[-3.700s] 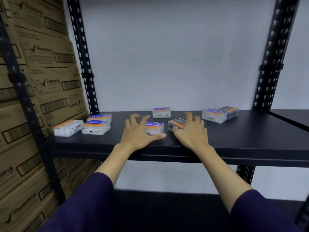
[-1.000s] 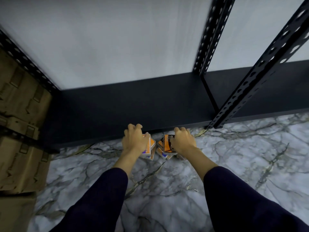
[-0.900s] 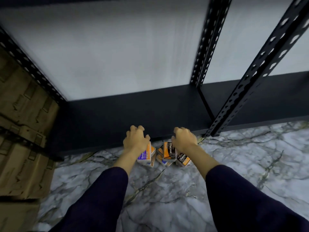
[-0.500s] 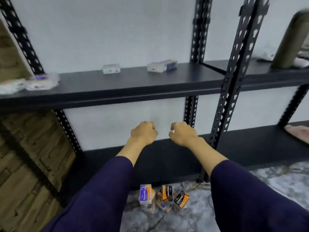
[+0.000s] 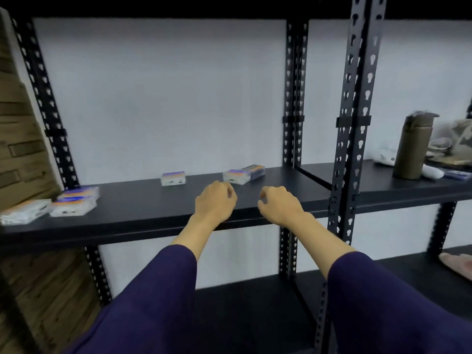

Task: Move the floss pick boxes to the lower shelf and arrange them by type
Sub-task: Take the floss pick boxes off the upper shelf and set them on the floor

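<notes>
Several clear floss pick boxes with orange and purple labels lie on the black upper shelf (image 5: 143,208). One single box (image 5: 173,178) sits mid-shelf at the back. A pair of boxes (image 5: 242,174) lies to its right. Three more boxes (image 5: 69,205) cluster at the shelf's left end. My left hand (image 5: 215,204) and my right hand (image 5: 279,206) hover side by side over the shelf's front edge, fingers loosely curled, holding nothing. The lower shelf (image 5: 242,297) shows below, dark and partly hidden by my purple sleeves.
Black perforated uprights (image 5: 357,123) divide this bay from the right one, where a brown flask (image 5: 413,146) and loose items stand. Stacked cardboard cartons (image 5: 23,154) fill the left edge. A pink item (image 5: 457,264) lies on the lower right shelf.
Both hands set boxes down on the marble floor by the lower shelf, let go, and rose empty to the upper shelf. The view has lifted; the floor boxes are out of sight.
</notes>
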`<state>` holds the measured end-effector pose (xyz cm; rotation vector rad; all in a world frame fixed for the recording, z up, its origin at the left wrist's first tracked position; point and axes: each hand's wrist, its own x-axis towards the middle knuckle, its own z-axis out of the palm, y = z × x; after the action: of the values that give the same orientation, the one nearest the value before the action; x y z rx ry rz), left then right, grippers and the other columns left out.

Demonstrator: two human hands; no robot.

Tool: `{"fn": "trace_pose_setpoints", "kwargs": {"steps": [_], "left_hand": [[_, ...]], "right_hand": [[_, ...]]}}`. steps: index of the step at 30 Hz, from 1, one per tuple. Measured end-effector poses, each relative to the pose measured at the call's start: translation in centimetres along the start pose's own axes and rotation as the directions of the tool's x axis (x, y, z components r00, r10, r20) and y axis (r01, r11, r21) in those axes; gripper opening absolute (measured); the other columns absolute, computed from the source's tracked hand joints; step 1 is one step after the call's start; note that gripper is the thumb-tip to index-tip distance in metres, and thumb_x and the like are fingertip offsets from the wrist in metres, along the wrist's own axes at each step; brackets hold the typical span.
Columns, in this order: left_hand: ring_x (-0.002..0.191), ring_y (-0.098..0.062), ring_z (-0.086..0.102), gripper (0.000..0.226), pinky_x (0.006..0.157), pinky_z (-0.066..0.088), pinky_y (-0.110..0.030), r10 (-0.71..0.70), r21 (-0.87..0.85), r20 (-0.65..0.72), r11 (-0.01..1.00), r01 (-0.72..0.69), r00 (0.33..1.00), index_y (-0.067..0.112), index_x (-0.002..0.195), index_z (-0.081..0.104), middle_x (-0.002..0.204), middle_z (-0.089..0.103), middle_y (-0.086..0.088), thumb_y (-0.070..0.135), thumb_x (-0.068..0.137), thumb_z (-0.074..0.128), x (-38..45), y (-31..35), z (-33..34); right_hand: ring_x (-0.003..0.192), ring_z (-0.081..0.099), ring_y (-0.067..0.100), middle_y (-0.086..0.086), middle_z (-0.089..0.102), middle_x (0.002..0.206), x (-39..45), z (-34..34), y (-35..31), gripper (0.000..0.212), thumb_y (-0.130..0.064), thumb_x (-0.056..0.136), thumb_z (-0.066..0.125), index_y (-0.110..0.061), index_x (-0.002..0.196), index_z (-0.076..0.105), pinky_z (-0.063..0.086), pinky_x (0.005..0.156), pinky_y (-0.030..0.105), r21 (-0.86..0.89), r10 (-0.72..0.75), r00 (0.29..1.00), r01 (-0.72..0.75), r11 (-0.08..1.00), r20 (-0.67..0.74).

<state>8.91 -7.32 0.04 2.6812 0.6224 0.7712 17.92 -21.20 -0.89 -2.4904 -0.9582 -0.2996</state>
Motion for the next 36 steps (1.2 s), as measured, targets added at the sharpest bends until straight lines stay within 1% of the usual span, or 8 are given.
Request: {"fn": "trace_pose_setpoints", "kwargs": {"steps": [8,14,18,23,28,31,33,36], "left_hand": [[0.114,-0.026,0.048,0.030,0.085,0.047,-0.040,0.034,0.036,0.044,0.999,-0.036,0.998,0.017,0.120,0.057,0.124,0.050,-0.007,0.031,0.096,0.047,7.8,-2.4,4.9],[0.124,-0.034,0.038,0.058,0.094,0.044,-0.044,-0.051,-0.038,0.090,0.998,0.055,0.995,0.017,0.138,0.037,0.138,0.031,-0.011,0.044,0.090,0.056,14.1,-3.4,8.4],[0.133,-0.037,0.031,0.078,0.101,0.038,-0.045,-0.074,-0.081,0.130,0.993,0.085,0.989,0.027,0.147,0.025,0.149,0.017,-0.014,0.057,0.084,0.059,16.9,-4.2,10.6],[0.134,-0.033,0.035,0.093,0.105,0.038,-0.046,-0.082,-0.120,0.163,0.988,0.102,0.983,0.043,0.148,0.018,0.147,0.025,-0.010,0.078,0.071,0.057,19.0,-5.9,11.8],[0.118,-0.025,0.047,0.088,0.097,0.045,-0.039,-0.093,-0.180,0.221,0.975,0.134,0.971,0.036,0.126,0.050,0.126,0.053,-0.001,0.089,0.055,0.052,20.0,-6.2,11.6],[0.122,-0.031,0.037,0.072,0.095,0.040,-0.038,-0.216,-0.186,0.166,0.951,0.246,0.962,0.028,0.126,0.047,0.128,0.041,-0.010,0.073,0.070,0.056,19.4,-6.6,11.0],[0.126,-0.034,0.033,0.062,0.092,0.038,-0.039,-0.275,-0.165,0.125,0.942,0.294,0.953,0.024,0.128,0.044,0.129,0.035,-0.014,0.061,0.080,0.057,18.9,-7.2,10.4],[0.129,-0.035,0.031,0.063,0.093,0.038,-0.041,-0.289,-0.162,0.110,0.939,0.304,0.951,0.024,0.133,0.043,0.133,0.033,-0.015,0.057,0.081,0.059,17.7,-7.7,9.5]], "right_hand": [[0.104,0.056,0.028,0.010,0.059,0.118,7.7,3.4,2.2,0.031,-0.026,0.093,0.048,-0.009,0.117,0.056,0.049,0.079,0.037,-0.012,-0.030,0.999,0.030,0.999,-0.034],[0.115,0.049,0.029,0.012,0.051,0.127,12.9,6.2,4.2,0.037,-0.027,0.094,0.048,-0.009,0.126,0.050,0.048,0.090,0.041,-0.044,-0.036,0.999,0.035,0.998,-0.023],[0.120,0.045,0.030,0.012,0.047,0.131,15.9,7.8,4.8,0.040,-0.026,0.093,0.048,-0.009,0.129,0.046,0.045,0.093,0.041,-0.038,-0.046,0.999,0.045,0.998,-0.018],[0.126,0.043,0.029,0.010,0.040,0.140,19.5,9.1,5.3,0.049,-0.024,0.089,0.052,-0.009,0.133,0.041,0.043,0.099,0.042,0.011,-0.066,0.998,0.066,0.998,-0.019],[0.124,0.045,0.028,0.007,0.040,0.143,21.9,9.7,5.7,0.050,-0.021,0.088,0.050,-0.011,0.135,0.039,0.043,0.100,0.040,0.053,-0.086,0.994,0.083,0.995,0.067],[0.123,0.046,0.027,0.006,0.044,0.138,22.1,9.7,5.7,0.042,-0.020,0.090,0.047,-0.009,0.130,0.046,0.041,0.100,0.037,0.046,-0.110,0.989,0.105,0.993,0.100],[0.120,0.048,0.026,0.005,0.050,0.133,21.7,9.4,5.5,0.037,-0.021,0.090,0.046,-0.009,0.125,0.053,0.042,0.096,0.034,0.045,-0.126,0.991,0.124,0.991,0.048],[0.107,0.053,0.024,0.004,0.058,0.121,20.2,8.7,5.1,0.029,-0.023,0.088,0.050,-0.010,0.112,0.061,0.043,0.084,0.029,0.061,-0.147,0.989,0.149,0.987,-0.036]]}}
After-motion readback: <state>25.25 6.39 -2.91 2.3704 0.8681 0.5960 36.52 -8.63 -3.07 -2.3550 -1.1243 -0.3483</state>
